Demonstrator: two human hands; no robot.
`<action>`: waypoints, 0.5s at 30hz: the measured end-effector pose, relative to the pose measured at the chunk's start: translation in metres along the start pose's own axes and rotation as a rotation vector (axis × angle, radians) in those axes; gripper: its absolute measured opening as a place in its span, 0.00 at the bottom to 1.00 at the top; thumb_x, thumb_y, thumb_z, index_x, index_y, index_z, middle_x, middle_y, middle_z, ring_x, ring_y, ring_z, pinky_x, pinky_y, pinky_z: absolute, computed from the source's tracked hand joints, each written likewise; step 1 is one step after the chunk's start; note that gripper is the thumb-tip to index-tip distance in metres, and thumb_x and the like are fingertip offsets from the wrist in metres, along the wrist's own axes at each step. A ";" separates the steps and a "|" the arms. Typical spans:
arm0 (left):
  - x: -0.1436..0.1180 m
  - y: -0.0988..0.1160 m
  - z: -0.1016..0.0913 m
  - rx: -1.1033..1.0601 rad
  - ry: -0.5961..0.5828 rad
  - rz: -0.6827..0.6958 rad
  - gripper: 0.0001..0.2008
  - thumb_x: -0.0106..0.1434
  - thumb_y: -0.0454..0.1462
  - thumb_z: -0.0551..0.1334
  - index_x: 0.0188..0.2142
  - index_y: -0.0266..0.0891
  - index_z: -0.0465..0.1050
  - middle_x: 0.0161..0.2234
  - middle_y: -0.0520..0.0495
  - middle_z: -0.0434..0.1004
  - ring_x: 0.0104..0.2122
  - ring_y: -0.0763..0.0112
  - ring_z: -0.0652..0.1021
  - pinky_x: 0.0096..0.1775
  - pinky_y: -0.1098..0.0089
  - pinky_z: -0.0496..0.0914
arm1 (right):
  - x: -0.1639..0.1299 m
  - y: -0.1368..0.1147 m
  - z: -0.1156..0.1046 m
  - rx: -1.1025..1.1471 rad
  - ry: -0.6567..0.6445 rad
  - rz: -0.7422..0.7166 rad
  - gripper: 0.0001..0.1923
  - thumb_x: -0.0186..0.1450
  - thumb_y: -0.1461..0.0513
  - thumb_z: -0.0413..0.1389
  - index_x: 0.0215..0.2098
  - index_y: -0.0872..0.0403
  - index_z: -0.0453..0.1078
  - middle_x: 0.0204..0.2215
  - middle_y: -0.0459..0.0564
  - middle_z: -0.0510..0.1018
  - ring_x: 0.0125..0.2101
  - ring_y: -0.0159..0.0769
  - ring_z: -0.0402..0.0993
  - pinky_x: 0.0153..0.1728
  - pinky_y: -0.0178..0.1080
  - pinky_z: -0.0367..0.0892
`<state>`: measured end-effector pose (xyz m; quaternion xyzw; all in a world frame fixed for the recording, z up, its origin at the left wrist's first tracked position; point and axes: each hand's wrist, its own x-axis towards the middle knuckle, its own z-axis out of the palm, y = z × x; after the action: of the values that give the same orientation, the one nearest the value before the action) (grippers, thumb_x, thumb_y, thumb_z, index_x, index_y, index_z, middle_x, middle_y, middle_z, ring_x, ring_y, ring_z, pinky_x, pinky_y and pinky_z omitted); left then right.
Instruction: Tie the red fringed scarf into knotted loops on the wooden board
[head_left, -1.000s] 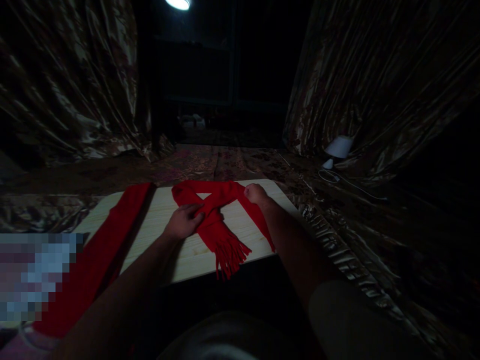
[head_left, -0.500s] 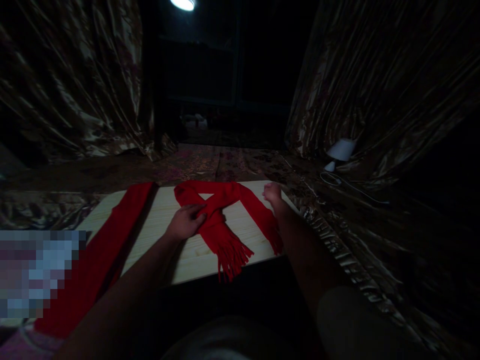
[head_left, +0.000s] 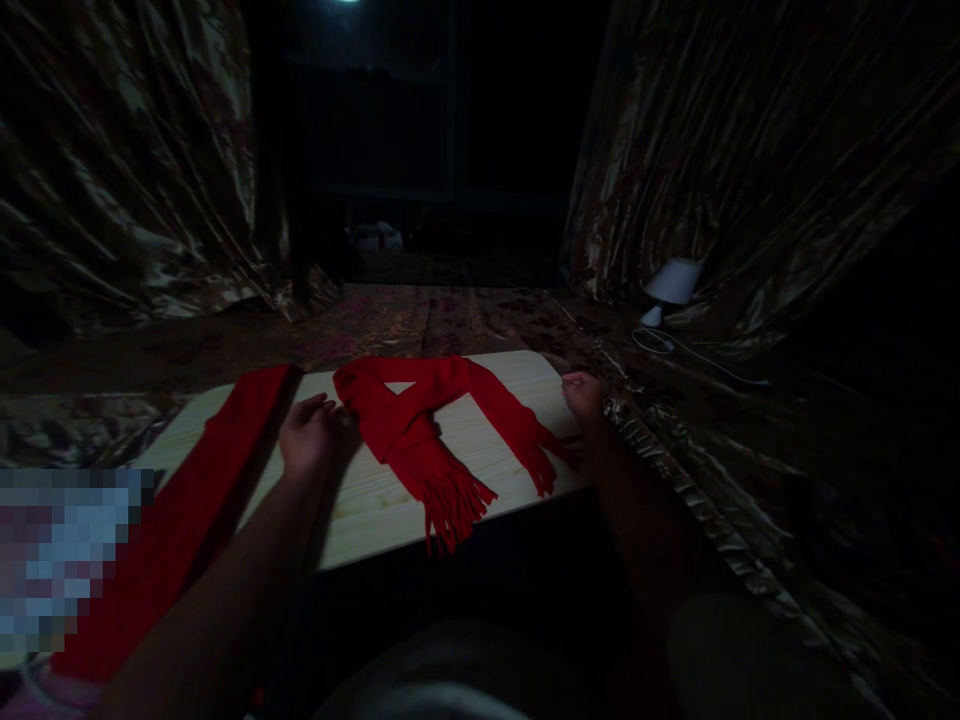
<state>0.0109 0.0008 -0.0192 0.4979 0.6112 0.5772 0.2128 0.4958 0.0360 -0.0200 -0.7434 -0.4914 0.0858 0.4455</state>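
Observation:
A red fringed scarf lies looped and crossed on a pale wooden board, both fringed ends pointing toward me. My left hand rests open on the board just left of the loop, fingertips close to the scarf's left edge. At the board's right edge, beside the right fringed end, my right hand lies with loosely curled fingers and holds nothing. A second red scarf lies flat and long along the board's left side.
Shiny patterned cloth covers the surface around the board and hangs as curtains on both sides. A small white lamp with a cable stands at the back right. The room is dark.
My left hand has let go of the scarf's crossing and moved left onto the board. The right hand has slid right, off the scarf, to the board's edge.

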 end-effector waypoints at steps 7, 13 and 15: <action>-0.010 0.023 0.001 -0.255 0.058 -0.214 0.17 0.56 0.35 0.60 0.46 0.36 0.73 0.43 0.40 0.80 0.41 0.63 0.81 0.44 0.61 0.77 | 0.006 0.007 0.007 0.049 0.026 -0.007 0.15 0.57 0.64 0.52 0.37 0.60 0.79 0.35 0.58 0.83 0.34 0.42 0.77 0.40 0.39 0.69; -0.007 0.014 0.001 -0.160 0.039 -0.141 0.18 0.54 0.38 0.62 0.44 0.34 0.76 0.38 0.41 0.81 0.38 0.63 0.81 0.43 0.64 0.75 | 0.010 0.016 0.013 0.035 0.077 -0.071 0.14 0.58 0.60 0.52 0.32 0.58 0.79 0.30 0.55 0.82 0.31 0.41 0.74 0.37 0.40 0.67; -0.006 0.010 0.002 -0.126 0.000 -0.127 0.18 0.55 0.40 0.62 0.43 0.34 0.76 0.37 0.41 0.82 0.36 0.63 0.81 0.42 0.65 0.75 | 0.010 0.016 0.014 0.036 0.082 -0.073 0.14 0.58 0.59 0.52 0.31 0.58 0.78 0.28 0.54 0.81 0.29 0.40 0.73 0.35 0.39 0.66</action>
<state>0.0188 -0.0054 -0.0123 0.4438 0.6039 0.6000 0.2798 0.5033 0.0498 -0.0369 -0.7197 -0.4982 0.0478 0.4813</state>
